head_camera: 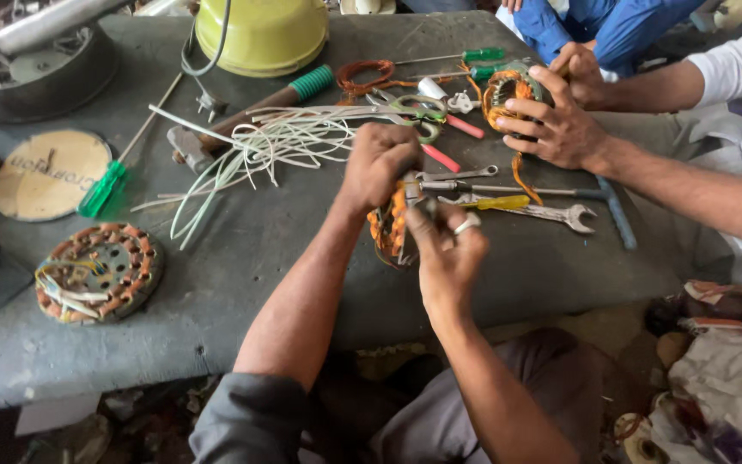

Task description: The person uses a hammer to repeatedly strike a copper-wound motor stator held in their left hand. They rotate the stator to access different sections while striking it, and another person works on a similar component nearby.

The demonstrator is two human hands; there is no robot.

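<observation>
2 hands, left hand [377,161] and right hand [447,251], clamp the orange-wound stator [388,228] between them above the grey table [242,258].

A single head-worn view looks steeply down and forward, close over the grey desk [216,283], its far edge at the frame's top.

Counter [242,283]: grey, worn, scuffed surface, front edge chipped, fills most of view. Floor [629,344] below counter: dusty, brownish, in shadow. Crumpled cloth and paper scraps [723,378] heaped on floor at lower right. White scrap [49,414] under counter's front edge at lower left, dark debris [130,425] just beside it. Light: soft, even daylight, no hard shadows on counter top. Walls, windows: not in view.
</observation>
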